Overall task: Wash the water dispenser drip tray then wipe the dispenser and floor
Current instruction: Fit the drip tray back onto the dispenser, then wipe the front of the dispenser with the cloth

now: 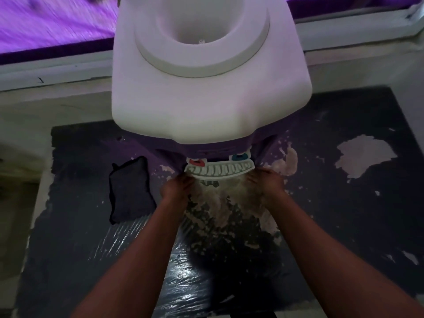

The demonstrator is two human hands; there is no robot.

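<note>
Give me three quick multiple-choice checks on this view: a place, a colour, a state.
1. Where is the dark folded cloth?
A) on the floor, left of the white plastic water dispenser
B) on its top
C) draped over the window ledge

2. The dispenser's taps have:
A) two white levers
B) a red lever and a blue lever
C) two green levers

3. The white slotted drip tray is:
A) lying alone on the floor
B) held by one hand
C) gripped at its ends by the left hand and right hand

Answers: A, the cloth lies flat on the floor; B, one lever of each colour shows; C, fingers curl round both tray ends.
</note>
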